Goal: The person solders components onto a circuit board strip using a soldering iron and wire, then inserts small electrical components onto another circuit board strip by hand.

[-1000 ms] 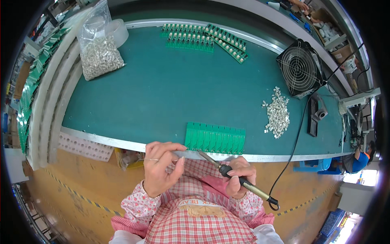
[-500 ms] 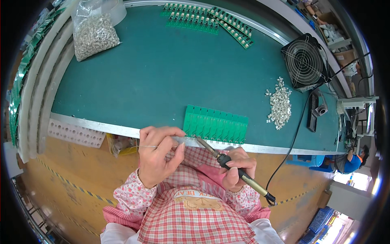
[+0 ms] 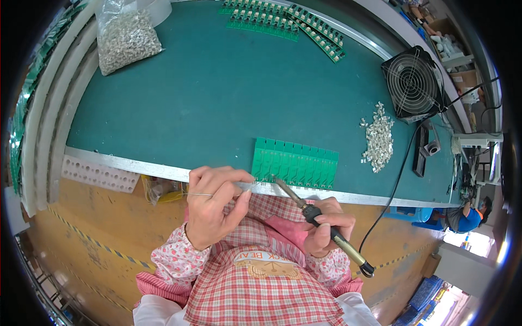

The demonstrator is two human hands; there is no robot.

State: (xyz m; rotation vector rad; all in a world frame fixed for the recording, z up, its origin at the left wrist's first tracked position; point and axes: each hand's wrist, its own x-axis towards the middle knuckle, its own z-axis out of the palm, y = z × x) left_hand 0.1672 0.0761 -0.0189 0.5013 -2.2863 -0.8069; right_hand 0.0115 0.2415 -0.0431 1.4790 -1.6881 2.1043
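A green circuit board panel [image 3: 296, 163] lies at the near edge of the table, with a row of pins along its near side. My right hand [image 3: 328, 228] grips a soldering iron [image 3: 340, 239] by its handle. The iron's tip points up and left, at the panel's near left part; whether it touches a pin is too small to tell. Thin solder wire [image 3: 201, 194] is pinched in my left hand [image 3: 215, 204], and its fingertips are close to the panel's near left corner. The wire's working end is hard to make out.
Loose small white connectors [image 3: 379, 138] lie piled right of the panel, near a black fan [image 3: 413, 84]. A clear bag of similar parts [image 3: 128, 43] stands far left. Populated boards [image 3: 261, 22] lie at the far edge. The iron's black cord [image 3: 392, 190] runs along the right side.
The soldering iron and my right hand have shifted slightly right. In the picture the panel also sits a little further right and up, with the whole view slightly shifted. Both grips are the same.
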